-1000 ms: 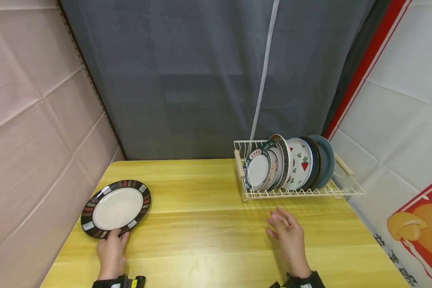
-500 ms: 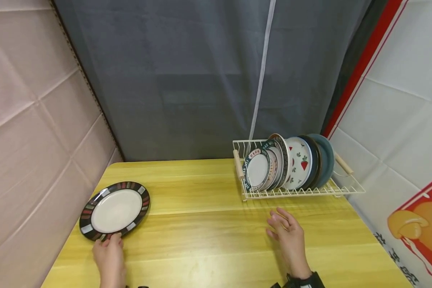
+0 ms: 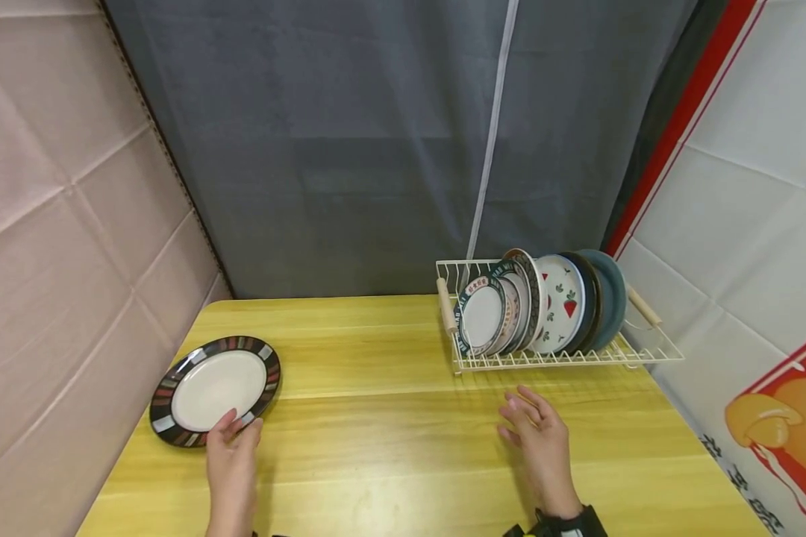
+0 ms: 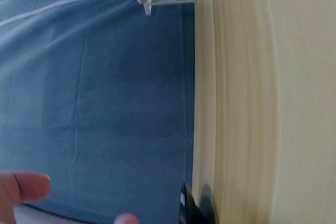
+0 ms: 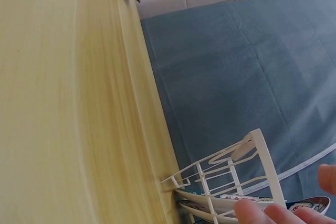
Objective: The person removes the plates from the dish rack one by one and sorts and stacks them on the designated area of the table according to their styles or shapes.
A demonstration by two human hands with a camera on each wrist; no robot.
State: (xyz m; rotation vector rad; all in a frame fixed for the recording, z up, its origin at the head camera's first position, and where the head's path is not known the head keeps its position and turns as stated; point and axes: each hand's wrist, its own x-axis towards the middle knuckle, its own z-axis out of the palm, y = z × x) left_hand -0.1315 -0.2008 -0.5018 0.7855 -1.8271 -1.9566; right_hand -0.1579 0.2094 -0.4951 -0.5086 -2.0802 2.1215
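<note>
An oval plate (image 3: pixel 218 384) with a white centre and a dark, patterned rim lies on the table at the left. My left hand (image 3: pixel 231 470) hovers over its front rim, thumb and fingers apart, gripping nothing. In the left wrist view, fingers (image 4: pixel 31 186) show at the lower left and the plate's dark edge (image 4: pixel 190 208) at the bottom. My right hand (image 3: pixel 539 451) holds nothing, its fingers loosely bent, in front of a white wire dish rack (image 3: pixel 544 362). Several plates stand on edge in the rack, among them a strawberry-patterned one (image 3: pixel 556 306) and a blue one (image 3: pixel 611 298).
The wooden table (image 3: pixel 369 418) reaches back to a grey curtain (image 3: pixel 349 186). A pale cloth wall (image 3: pixel 74 261) stands at the left, and a white and red printed sheet (image 3: pixel 745 246) at the right. The rack has wooden handles (image 3: pixel 446 306).
My left hand has let go of the plate's front rim, drawn back briefly, then shifted right and lifted over it. The plate stays in place. My right hand has not visibly moved.
</note>
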